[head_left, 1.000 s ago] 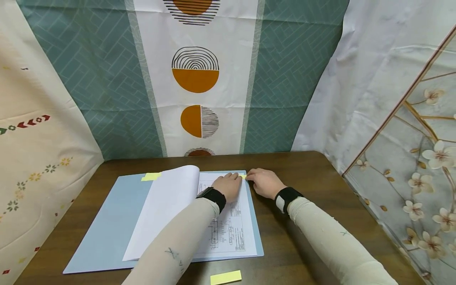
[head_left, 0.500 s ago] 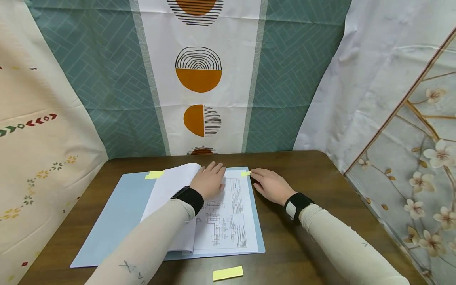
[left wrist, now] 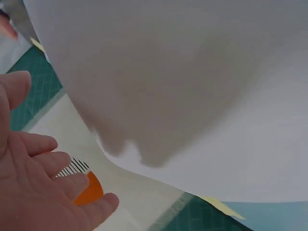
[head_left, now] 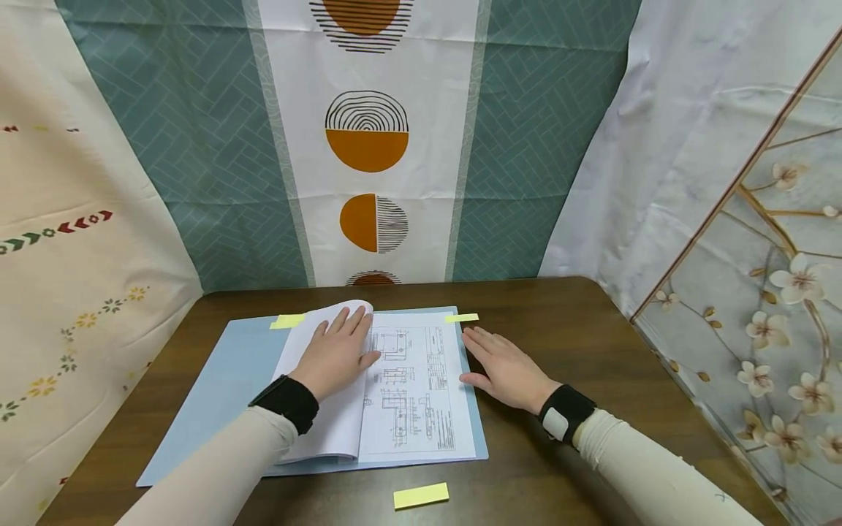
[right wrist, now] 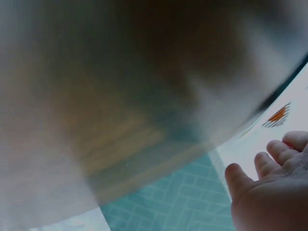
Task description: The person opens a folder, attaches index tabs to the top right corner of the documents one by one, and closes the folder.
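Note:
A light blue folder point(head_left: 197, 409) lies open on the table, holding a stack of white sheets. The right-hand sheet point(head_left: 411, 438) carries technical line drawings; the turned pages point(head_left: 329, 431) curl up slightly at the spine. My left hand point(head_left: 334, 354) is over these turned pages, fingers straight and a little spread; in the left wrist view the hand point(left wrist: 53, 178) holds nothing. My right hand point(head_left: 506, 367) is at the folder's right edge, fingers extended, just below a yellow sticky tab point(head_left: 463, 318) that juts past the edge. Nothing is in its grasp.
Another yellow tab point(head_left: 286, 321) is at the top of the left side. A small yellow sticky pad point(head_left: 421, 496) lies in front of the folder on the brown wooden table point(head_left: 552, 307). Patterned cloths point(head_left: 388, 161) hang behind and at both sides.
My left hand has moved left from the drawing sheet's top right onto the turned pages, which now lie lower. My right hand has left the yellow tab, drawing slightly nearer with its fingers straightened.

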Demonstrator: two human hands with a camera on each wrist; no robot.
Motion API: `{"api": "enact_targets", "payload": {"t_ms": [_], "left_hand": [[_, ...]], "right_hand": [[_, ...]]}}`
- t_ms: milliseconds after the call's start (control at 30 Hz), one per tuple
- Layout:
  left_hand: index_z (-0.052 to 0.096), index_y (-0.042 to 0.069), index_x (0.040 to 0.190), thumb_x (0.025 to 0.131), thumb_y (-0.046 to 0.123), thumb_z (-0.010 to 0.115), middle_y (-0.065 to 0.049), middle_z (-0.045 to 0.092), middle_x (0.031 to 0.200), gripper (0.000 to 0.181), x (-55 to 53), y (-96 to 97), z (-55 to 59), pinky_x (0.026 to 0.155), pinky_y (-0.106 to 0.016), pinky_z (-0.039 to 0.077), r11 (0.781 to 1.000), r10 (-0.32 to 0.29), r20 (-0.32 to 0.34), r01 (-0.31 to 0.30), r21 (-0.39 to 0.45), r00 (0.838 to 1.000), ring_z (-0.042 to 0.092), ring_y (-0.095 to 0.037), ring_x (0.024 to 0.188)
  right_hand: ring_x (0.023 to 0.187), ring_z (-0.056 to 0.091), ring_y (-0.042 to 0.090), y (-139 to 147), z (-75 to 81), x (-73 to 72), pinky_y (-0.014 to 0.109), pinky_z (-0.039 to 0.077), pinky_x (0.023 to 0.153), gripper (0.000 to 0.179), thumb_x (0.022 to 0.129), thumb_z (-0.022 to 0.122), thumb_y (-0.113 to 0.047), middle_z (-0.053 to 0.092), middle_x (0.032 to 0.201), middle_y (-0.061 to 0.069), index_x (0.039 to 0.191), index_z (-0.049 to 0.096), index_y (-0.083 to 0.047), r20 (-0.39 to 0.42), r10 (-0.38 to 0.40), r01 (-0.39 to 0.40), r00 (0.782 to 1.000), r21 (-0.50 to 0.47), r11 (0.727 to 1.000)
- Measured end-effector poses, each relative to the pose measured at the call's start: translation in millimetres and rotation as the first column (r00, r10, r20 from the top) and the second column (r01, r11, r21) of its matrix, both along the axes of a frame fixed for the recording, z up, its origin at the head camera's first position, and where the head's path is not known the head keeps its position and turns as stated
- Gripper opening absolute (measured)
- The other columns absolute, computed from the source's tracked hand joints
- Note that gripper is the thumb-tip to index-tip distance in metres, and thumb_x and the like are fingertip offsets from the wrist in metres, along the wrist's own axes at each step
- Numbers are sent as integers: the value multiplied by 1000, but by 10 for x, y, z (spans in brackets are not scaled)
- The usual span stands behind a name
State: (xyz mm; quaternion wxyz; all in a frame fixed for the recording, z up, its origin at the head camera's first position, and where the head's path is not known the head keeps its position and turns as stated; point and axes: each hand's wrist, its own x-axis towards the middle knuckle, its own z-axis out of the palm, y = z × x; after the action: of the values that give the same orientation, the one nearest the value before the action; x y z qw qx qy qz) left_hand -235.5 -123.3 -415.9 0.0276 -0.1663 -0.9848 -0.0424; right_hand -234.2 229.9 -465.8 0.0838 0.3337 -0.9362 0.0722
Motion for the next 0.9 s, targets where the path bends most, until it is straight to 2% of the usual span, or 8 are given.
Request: {"api": "enact_targets", "payload": {"t_ms": [333, 600, 733, 900], "left_hand": [[44, -7, 163, 105, 39, 77, -30, 36, 172, 81, 361, -588, -53, 121, -77, 27, 995, 79, -51, -76, 57, 996, 29, -54, 160], [45, -10, 160, 104, 39, 77, -37, 38, 167, 81, 618, -933, -103, 113, -81, 34, 989, 125, -33, -122, 80, 992, 32, -60, 155], [45, -12, 158, 104, 39, 76, -39, 39, 165, 81, 701, -1080, -113, 111, -82, 36, 986, 157, -19, -156, 67, 987, 33, -63, 153], [43, -15, 158, 104, 41, 76, -42, 38, 164, 84, 746, -1247, -140, 109, -85, 34, 978, 202, 17, -203, 55, 979, 32, -65, 152]], "right_hand": [[161, 37, 37, 24, -31, 354, 58, 34, 126, 86, 107, 69, -53, 41, 173, 19, 167, 41, 2, 47, 19, -20, 999, 9, 1000], [159, 40, 36, 47, -30, 587, 56, 36, 126, 84, 107, 69, -54, 44, 172, 18, 165, 45, 2, 65, 35, -38, 997, 38, 999], [158, 43, 36, 70, -19, 667, 56, 37, 125, 82, 108, 67, -54, 47, 170, 18, 164, 47, 2, 50, 55, -58, 997, 51, 997], [157, 44, 36, 81, 29, 721, 57, 37, 125, 80, 108, 68, -53, 48, 169, 18, 163, 48, 2, 56, 66, -69, 996, 56, 996]]}}
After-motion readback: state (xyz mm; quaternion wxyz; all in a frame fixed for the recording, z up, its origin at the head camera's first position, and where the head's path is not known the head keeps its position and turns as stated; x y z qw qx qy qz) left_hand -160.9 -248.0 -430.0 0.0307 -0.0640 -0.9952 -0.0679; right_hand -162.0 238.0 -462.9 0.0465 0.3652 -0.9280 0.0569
